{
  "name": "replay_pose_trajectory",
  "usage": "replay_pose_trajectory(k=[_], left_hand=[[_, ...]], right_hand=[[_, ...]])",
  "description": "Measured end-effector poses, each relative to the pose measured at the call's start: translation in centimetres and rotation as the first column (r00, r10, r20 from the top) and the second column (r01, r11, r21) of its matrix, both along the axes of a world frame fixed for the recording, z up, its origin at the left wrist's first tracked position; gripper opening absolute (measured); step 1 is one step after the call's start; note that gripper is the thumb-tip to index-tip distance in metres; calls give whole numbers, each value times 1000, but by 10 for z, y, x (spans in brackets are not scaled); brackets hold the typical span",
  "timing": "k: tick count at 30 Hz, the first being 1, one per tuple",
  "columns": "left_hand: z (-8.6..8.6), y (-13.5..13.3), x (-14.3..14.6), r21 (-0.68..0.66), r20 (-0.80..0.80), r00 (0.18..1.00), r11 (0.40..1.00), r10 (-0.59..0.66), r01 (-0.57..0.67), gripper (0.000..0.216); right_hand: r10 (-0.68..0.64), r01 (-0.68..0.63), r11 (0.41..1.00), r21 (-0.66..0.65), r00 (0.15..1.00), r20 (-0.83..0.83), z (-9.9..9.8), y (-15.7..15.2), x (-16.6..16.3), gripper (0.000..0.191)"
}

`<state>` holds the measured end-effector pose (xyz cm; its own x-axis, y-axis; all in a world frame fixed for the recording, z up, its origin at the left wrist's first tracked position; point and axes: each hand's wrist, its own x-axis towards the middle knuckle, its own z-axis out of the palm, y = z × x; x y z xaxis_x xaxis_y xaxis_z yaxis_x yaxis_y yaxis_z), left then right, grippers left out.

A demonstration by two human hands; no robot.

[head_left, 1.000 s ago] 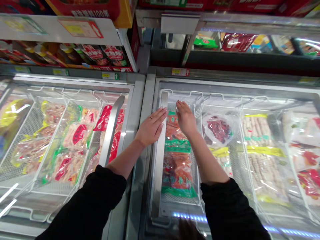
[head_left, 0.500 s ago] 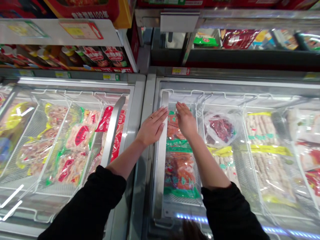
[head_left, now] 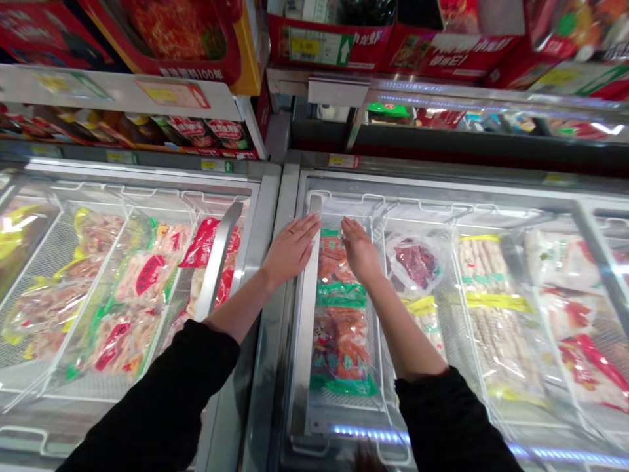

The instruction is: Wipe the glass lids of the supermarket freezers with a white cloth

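My left hand (head_left: pixel 291 249) lies with straight fingers across the metal handle strip (head_left: pixel 310 314) at the left edge of the right freezer's glass lid. A ring shows on one finger. Just right of it, my right hand (head_left: pixel 361 254) rests on the glass, fingers extended and close together, holding nothing visible. Beneath the glass, below and beside that hand, are an upper orange food pack (head_left: pixel 331 255) and a lower orange food pack (head_left: pixel 343 344), both with green edges. The lid is closed over them.
Right of the hands, a clear bag of dark red meat (head_left: pixel 417 262) and yellow-edged packs of pale sticks (head_left: pixel 496 347) lie in wire baskets. The left freezer holds bagged meat (head_left: pixel 145 275) beneath its own handle (head_left: pixel 221 259). Shelves with red boxes (head_left: pixel 334 46) overhang the back.
The view has tilted upward, showing more of the upper shelves. Both hands keep about the same place on the lid; the handle strip stays at the freezer's left side.
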<state>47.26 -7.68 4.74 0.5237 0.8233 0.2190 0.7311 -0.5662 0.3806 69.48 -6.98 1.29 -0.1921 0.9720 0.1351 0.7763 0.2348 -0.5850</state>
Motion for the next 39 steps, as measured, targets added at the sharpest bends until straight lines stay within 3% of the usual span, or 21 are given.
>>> replay_pose_trajectory(k=[4, 8, 12, 17, 21, 24, 27, 30, 34, 37, 39], left_hand=[[-7, 43, 9, -21, 83, 993, 996, 89, -88, 51], [-16, 69, 13, -71, 166, 984, 996, 65, -54, 49], [-19, 69, 10, -60, 208, 978, 998, 28, -15, 49], [-18, 68, 10, -53, 199, 979, 998, 34, -24, 48], [-15, 68, 10, -55, 179, 983, 998, 30, -20, 47], [-13, 67, 10, -51, 177, 984, 998, 29, -20, 47], [-13, 66, 10, -55, 170, 985, 998, 39, -30, 48], [-12, 67, 11, -75, 152, 987, 996, 52, -41, 48], [-13, 68, 11, -83, 138, 989, 996, 55, -43, 51], [-15, 69, 11, -90, 126, 990, 995, 57, -46, 54], [-16, 69, 11, -95, 122, 991, 995, 54, -42, 55]], right_hand=[[-15, 15, 1000, -13, 1000, -6, -1, 35, -25, 52], [120, -120, 993, -21, 993, -16, 2, 28, -21, 52], [127, -126, 992, -17, 992, 11, 2, 14, 9, 58], [-49, 49, 999, -13, 998, 33, -2, 54, 2, 57], [16, -16, 1000, 7, 1000, 22, -2, 78, -28, 57], [128, -128, 992, -6, 992, 16, 0, 63, -30, 61], [205, -204, 978, -38, 979, 18, 2, 39, -11, 65], [152, -151, 988, -31, 988, 21, 3, 37, 7, 64], [26, -26, 1000, 8, 999, 21, -1, 75, -4, 56], [48, -48, 999, 5, 999, 21, -3, 97, -26, 56], [103, -103, 995, -2, 995, 16, -2, 93, -33, 58]])
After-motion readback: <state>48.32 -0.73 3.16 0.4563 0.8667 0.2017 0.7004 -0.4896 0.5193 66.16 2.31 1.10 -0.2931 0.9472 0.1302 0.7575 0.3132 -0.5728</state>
